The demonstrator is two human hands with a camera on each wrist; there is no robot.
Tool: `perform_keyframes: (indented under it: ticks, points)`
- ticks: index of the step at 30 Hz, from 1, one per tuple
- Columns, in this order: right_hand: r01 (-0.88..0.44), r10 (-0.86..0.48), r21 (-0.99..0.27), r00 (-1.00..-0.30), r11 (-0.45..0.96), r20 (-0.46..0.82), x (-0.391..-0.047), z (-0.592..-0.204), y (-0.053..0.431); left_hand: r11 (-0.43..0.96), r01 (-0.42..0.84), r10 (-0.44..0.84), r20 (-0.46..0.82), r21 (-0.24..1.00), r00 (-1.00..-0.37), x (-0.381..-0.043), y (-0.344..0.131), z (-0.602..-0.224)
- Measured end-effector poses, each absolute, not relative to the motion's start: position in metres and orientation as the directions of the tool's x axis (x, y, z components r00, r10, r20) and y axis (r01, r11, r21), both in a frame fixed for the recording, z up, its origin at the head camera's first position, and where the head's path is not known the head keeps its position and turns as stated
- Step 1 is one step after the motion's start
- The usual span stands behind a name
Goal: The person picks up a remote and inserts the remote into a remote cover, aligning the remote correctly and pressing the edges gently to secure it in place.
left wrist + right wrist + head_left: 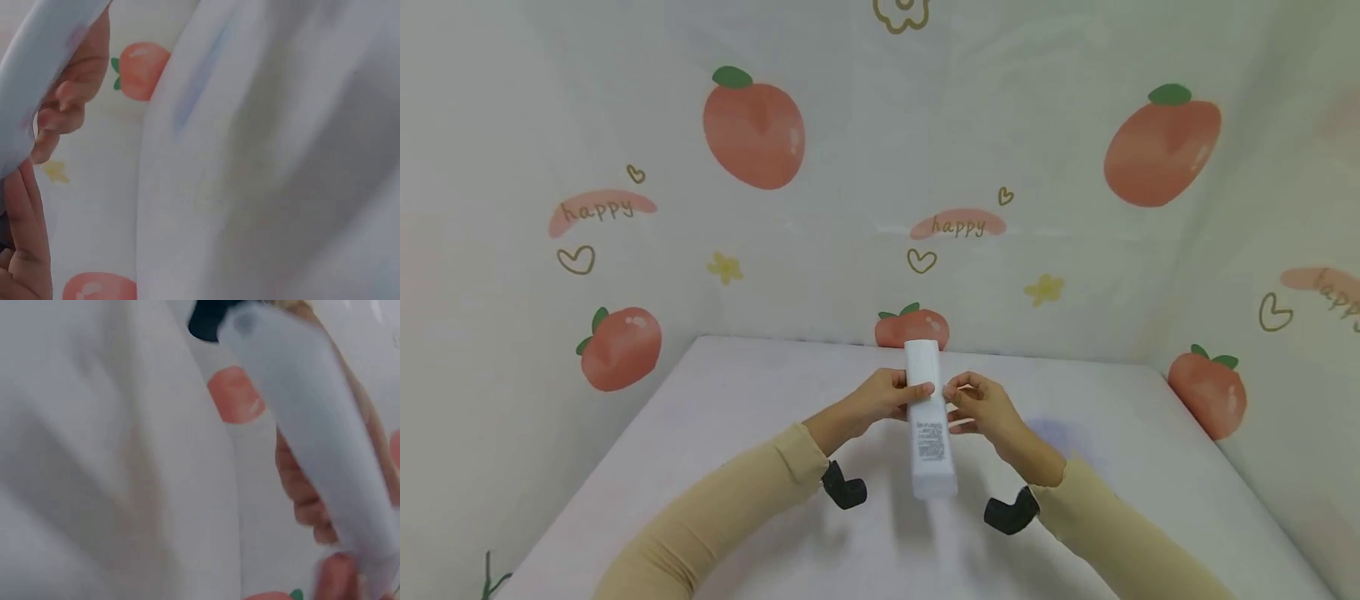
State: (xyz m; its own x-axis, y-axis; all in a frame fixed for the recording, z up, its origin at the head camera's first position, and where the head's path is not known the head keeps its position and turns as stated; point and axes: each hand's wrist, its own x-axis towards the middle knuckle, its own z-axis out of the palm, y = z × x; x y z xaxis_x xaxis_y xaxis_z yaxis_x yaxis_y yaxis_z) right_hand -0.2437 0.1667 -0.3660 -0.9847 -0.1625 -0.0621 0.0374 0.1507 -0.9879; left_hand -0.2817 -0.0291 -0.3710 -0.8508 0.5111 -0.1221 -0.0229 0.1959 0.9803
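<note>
A long white container [934, 442] with small grey print near its lower end is held up above the table, slightly tilted. My left hand [883, 398] grips it from the left, thumb across the front and the other fingers behind. At its right edge is my right hand [988, 412], its fingers loosely bent and the tips close to the side; whether they touch it is unclear. The left wrist view catches part of the container [37, 75] at its left edge. In the right wrist view the container [312, 412] is blurred and shows a rounded end.
A white table [760, 392] lies under the hands, with a faint purple stain [1056, 437] on the right. Behind and beside it hangs a pale sheet [842, 150] printed with peaches. Dark wrist-worn pieces [1011, 512] hang below both sleeves.
</note>
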Motion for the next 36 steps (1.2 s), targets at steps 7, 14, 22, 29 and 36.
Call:
perform_keyframes:
  ticks: [7,14,22,29,36]
  points:
    - [0.066,-0.225,-0.97,-0.967,0.233,-0.119,-0.233,-0.371,0.159,0.163,-0.086,0.549,-0.163,0.983,-0.82,-0.283,-0.034,-0.379]
    - [0.111,-0.201,-0.969,-0.967,0.221,-0.156,-0.235,-0.375,0.163,0.079,-0.068,0.744,-0.104,0.995,-0.66,-0.283,-0.049,-0.378]
    - [0.13,-0.327,-0.985,-0.931,0.111,-0.16,-0.236,-0.38,0.166,0.004,-0.053,0.688,-0.041,0.999,-0.724,-0.276,-0.049,-0.388]
    - [0.151,-0.369,-0.982,-0.912,0.11,-0.181,-0.238,-0.383,0.168,-0.032,-0.022,0.536,-0.001,0.999,-0.844,-0.271,-0.04,-0.402]
    - [0.14,-0.46,-0.979,-0.866,0.151,-0.195,-0.238,-0.38,0.169,-0.069,0.07,0.487,0.095,0.995,-0.868,-0.267,-0.035,-0.409]
